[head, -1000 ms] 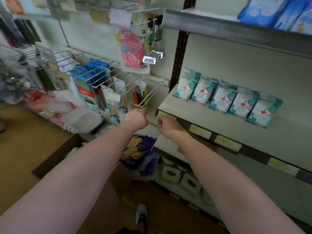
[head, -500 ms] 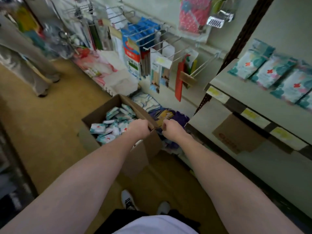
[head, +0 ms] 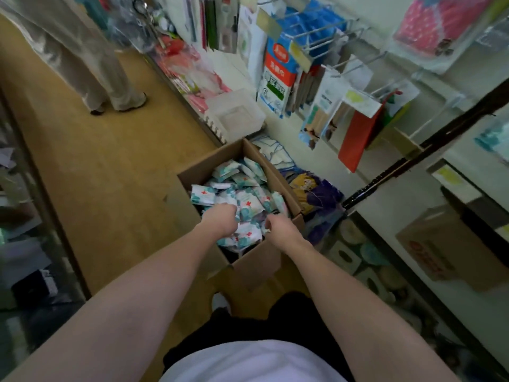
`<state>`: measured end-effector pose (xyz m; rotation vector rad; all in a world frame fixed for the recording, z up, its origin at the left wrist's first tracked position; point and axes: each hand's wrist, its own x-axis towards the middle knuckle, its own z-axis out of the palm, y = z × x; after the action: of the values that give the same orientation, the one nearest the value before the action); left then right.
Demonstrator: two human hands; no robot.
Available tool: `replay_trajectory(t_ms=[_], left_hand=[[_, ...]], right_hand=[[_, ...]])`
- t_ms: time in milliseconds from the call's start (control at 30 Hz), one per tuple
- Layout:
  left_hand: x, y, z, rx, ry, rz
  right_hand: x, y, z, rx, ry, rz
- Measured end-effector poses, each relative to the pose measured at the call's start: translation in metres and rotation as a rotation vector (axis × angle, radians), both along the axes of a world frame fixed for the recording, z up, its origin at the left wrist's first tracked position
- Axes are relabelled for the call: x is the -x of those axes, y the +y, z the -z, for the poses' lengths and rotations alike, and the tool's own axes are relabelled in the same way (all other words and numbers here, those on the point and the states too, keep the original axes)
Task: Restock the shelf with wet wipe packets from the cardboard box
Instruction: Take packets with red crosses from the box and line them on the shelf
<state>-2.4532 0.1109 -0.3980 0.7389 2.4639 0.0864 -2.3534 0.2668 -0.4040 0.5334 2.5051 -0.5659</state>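
An open cardboard box [head: 210,162] stands on the floor below me, filled with several white and teal wet wipe packets [head: 249,201] marked with red crosses. My left hand [head: 220,219] is down in the box with its curled fingers buried among the packets; whether it grips one is hidden. Just to its right, my right hand [head: 281,228] hovers over the near right corner, fingers curled with nothing visible in them. The shelf [head: 451,176] sits at the right edge, and a blurred teal packet on the shelf [head: 493,139] shows above it.
A person's legs [head: 110,86] stand in the aisle at top left. Hanging goods on wire hooks [head: 325,64] overhang the box's far side. A clear plastic tub [head: 234,114] lies behind the box. A flat cardboard piece [head: 446,249] leans under the shelf. My shoe [head: 220,301] is by the box.
My view swung down and left from the shelf to the floor box. Both hands dropped from shelf height into the box.
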Motion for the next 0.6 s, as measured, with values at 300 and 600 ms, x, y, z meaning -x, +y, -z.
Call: replay_trajectory(t_ms=[300,600], left_hand=[[0.03,-0.011,0.036,0.015,-0.14,-0.15],[0.056,0.009,0.064,0.121,-0.204,-0.227]], right_hand=[[0.062,-0.008,0.044,0.043,-0.059,-0.134],[0.123,0.018,0.098,0.013,-0.109,-0.243]])
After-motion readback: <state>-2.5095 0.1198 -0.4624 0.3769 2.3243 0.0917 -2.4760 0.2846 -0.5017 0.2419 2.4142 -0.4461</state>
